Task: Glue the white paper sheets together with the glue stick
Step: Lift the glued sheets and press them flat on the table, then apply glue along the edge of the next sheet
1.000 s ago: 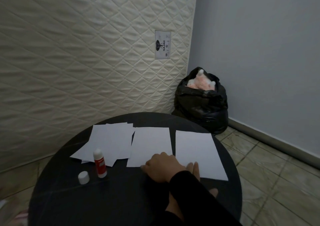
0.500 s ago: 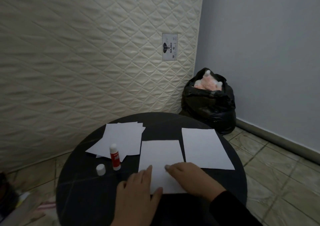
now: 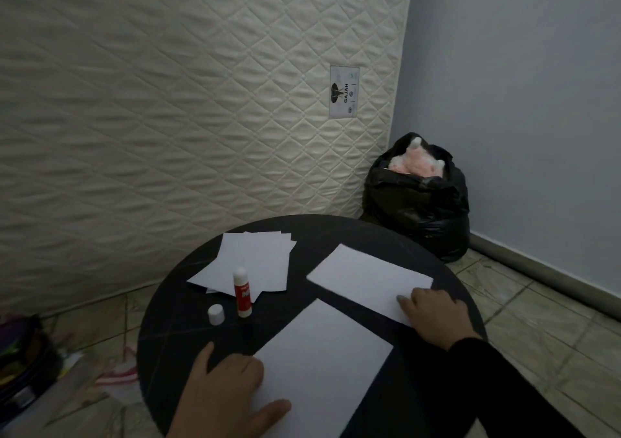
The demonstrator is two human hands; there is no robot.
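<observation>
On the round black table [image 3: 174, 330] a white paper sheet [image 3: 322, 363] lies near the front edge, turned at an angle. My left hand [image 3: 225, 394] rests flat on its left edge, fingers spread. A second white sheet [image 3: 363, 276] lies further back on the right; my right hand [image 3: 433, 313] presses on its near right corner. A red and white glue stick [image 3: 242, 292] stands upright and uncapped left of centre, with its white cap [image 3: 215, 314] beside it. Behind it lies a loose pile of several white sheets [image 3: 255, 263].
A quilted cream mattress [image 3: 168, 101] leans upright behind the table. A full black rubbish bag [image 3: 416, 202] sits in the corner by the grey wall. Dark bags and papers [image 3: 27, 363] lie on the tiled floor at the left.
The near sheet has slid toward me and turned at an angle under my left hand. My right hand has left it and moved onto the far right sheet, which has rotated.
</observation>
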